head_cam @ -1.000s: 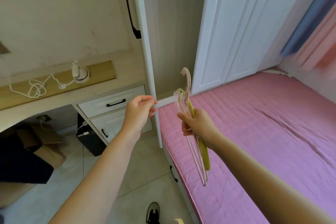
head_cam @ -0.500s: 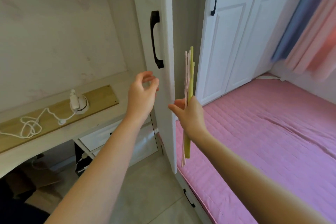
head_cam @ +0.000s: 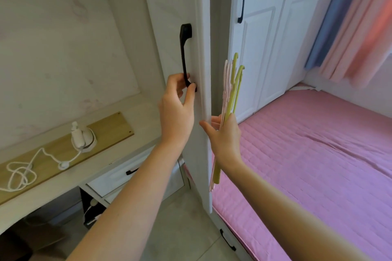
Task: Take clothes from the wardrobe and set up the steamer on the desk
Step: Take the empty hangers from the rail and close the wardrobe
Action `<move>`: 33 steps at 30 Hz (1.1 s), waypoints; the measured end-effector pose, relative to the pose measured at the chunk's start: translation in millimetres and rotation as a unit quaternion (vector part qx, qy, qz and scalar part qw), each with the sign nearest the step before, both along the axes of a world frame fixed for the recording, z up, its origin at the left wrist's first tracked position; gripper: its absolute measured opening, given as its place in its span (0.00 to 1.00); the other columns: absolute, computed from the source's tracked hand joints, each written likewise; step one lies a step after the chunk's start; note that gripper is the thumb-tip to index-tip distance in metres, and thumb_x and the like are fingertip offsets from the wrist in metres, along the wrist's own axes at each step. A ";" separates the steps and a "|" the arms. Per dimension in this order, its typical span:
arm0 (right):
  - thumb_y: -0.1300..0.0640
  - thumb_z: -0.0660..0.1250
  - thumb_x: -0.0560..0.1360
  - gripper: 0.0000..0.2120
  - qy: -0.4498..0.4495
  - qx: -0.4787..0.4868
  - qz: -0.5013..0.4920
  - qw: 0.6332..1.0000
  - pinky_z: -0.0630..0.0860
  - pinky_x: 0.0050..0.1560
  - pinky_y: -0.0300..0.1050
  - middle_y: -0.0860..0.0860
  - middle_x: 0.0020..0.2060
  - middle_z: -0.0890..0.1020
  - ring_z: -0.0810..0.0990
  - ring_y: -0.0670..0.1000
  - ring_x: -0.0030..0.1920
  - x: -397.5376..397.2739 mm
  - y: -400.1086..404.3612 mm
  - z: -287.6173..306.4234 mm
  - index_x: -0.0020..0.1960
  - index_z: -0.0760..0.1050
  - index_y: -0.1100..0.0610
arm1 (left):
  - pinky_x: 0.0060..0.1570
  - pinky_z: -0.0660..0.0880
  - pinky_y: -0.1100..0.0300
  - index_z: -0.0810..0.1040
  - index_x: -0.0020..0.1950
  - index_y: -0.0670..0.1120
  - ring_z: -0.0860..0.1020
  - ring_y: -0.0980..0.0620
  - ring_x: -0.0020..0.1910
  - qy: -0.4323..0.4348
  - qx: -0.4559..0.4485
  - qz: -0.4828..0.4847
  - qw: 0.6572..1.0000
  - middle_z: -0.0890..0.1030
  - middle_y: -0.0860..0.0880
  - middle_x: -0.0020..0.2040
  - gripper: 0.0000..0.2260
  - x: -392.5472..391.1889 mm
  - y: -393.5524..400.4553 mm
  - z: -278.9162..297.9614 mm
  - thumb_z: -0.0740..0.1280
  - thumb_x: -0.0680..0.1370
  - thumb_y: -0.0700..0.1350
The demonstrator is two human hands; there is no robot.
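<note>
The white wardrobe door [head_cam: 176,2] stands partly open, edge-on in the middle of the view. My left hand [head_cam: 177,108] has its fingers curled around the lower end of the door's black handle [head_cam: 185,53]. My right hand [head_cam: 224,140] holds a bunch of pink and yellow-green plastic hangers [head_cam: 230,91] upright, just right of the door's edge, with its fingertips near that edge. The small white steamer [head_cam: 81,139] stands on the desk [head_cam: 118,154] at the left, its white cord [head_cam: 21,172] coiled beside it. No clothes show inside the wardrobe gap.
A bed with a pink quilted cover [head_cam: 307,154] fills the right side. Two shut wardrobe doors [head_cam: 265,38] with black handles stand behind it. Blue and pink curtains [head_cam: 350,23] hang at the far right. Desk drawers [head_cam: 127,174] sit below the desktop, above a tiled floor.
My left hand rose from beside the door and closed on the black handle. My right hand turned the hangers upright and lifted them next to the door edge. My view tilted upward.
</note>
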State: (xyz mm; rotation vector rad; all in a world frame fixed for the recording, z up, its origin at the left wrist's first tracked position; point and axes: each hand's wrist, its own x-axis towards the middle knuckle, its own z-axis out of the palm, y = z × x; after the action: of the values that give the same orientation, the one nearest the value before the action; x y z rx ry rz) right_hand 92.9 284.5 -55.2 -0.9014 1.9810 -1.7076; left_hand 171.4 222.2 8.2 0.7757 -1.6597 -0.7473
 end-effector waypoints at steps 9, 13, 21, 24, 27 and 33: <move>0.53 0.73 0.72 0.14 0.022 -0.018 -0.003 1.000 0.73 0.45 0.33 0.45 0.45 0.77 0.78 0.42 0.48 -17.8 1.0 -6.4 0.46 0.66 0.50 | 0.59 0.76 0.59 0.73 0.62 0.42 0.79 0.58 0.59 0.055 -0.019 0.015 0.998 0.81 0.49 0.57 0.11 -29.1 7.5 -17.7 0.63 0.80 0.41; 0.53 0.72 0.73 0.14 0.019 -0.014 -0.008 1.000 0.75 0.47 0.36 0.46 0.44 0.78 0.78 0.43 0.49 -38.0 3.2 -6.7 0.44 0.66 0.50 | 0.57 0.76 0.62 0.75 0.62 0.41 0.79 0.58 0.58 0.039 -0.046 0.017 0.998 0.81 0.51 0.57 0.11 -46.3 3.6 -22.2 0.63 0.80 0.42; 0.54 0.71 0.74 0.12 0.022 -0.014 -0.047 0.999 0.69 0.37 0.31 0.47 0.39 0.77 0.77 0.43 0.41 -100.0 -3.7 -7.5 0.45 0.68 0.55 | 0.61 0.68 0.73 0.67 0.74 0.44 0.74 0.59 0.64 -0.033 -0.065 -0.009 0.997 0.76 0.48 0.67 0.20 -102.8 0.0 -29.3 0.61 0.82 0.45; 0.54 0.71 0.74 0.12 0.028 -0.019 -0.050 0.998 0.70 0.36 0.31 0.47 0.38 0.76 0.76 0.42 0.39 -129.7 -11.5 -8.4 0.46 0.69 0.58 | 0.67 0.59 0.75 0.57 0.78 0.46 0.65 0.57 0.72 -0.072 -0.080 -0.021 0.994 0.65 0.49 0.75 0.25 -129.6 -4.3 -35.7 0.59 0.82 0.44; 0.54 0.71 0.74 0.12 0.029 -0.015 -0.040 0.999 0.71 0.37 0.32 0.47 0.39 0.77 0.77 0.42 0.40 -160.9 -19.9 -9.2 0.46 0.69 0.58 | 0.71 0.55 0.70 0.53 0.78 0.46 0.57 0.54 0.77 -0.110 -0.111 -0.017 0.988 0.58 0.49 0.78 0.27 -156.0 -14.8 -42.5 0.59 0.82 0.43; 0.53 0.71 0.74 0.14 0.024 -0.010 -0.019 0.999 0.72 0.39 0.34 0.47 0.40 0.76 0.77 0.42 0.39 -220.7 -47.3 -10.5 0.48 0.70 0.60 | 0.75 0.56 0.46 0.47 0.79 0.45 0.47 0.50 0.78 -0.225 -0.177 0.017 0.958 0.50 0.46 0.80 0.31 -202.7 -51.1 -55.4 0.61 0.80 0.41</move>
State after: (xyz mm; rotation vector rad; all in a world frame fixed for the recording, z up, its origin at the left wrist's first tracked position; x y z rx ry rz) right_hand -127.8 237.2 -65.8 -0.9266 2.0273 -1.7452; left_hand -31.3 171.2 -47.2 0.7467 -2.1077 -0.2376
